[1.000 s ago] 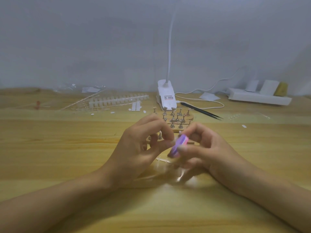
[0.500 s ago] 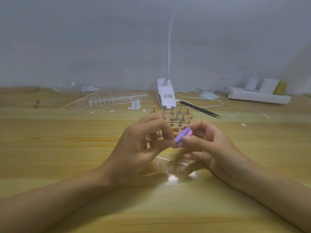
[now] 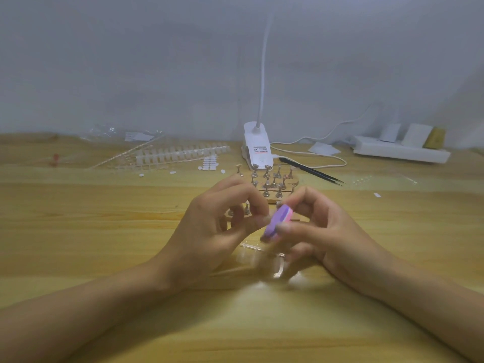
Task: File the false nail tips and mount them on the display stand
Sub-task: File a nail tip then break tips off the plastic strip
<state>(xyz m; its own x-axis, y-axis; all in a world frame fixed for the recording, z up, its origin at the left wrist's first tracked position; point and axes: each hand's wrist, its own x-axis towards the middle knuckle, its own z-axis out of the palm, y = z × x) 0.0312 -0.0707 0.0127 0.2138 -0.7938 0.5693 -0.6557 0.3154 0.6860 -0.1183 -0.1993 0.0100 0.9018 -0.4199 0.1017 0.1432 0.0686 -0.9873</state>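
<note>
Head view: pale wood worktop (image 3: 78,231), grey-white wall (image 3: 131,61) behind. Right hand (image 3: 332,231) grip pinches purple file (image 3: 277,222) above worktop. Left hand (image 3: 207,231) grip narrow at file's edge, contents too small to tell. Display stand (image 3: 272,183) just behind hands. Clip lamp (image 3: 258,148), black tweezers (image 3: 311,174), power strip (image 3: 400,153) along back.

The purple file (image 3: 278,223) has swung back down and tilts steeper, beside the left hand's (image 3: 209,231) pinched fingers. The right hand (image 3: 327,237) dropped with it.

The white clip lamp base (image 3: 258,149) carries a label with red and black print, too blurred to read.
</note>
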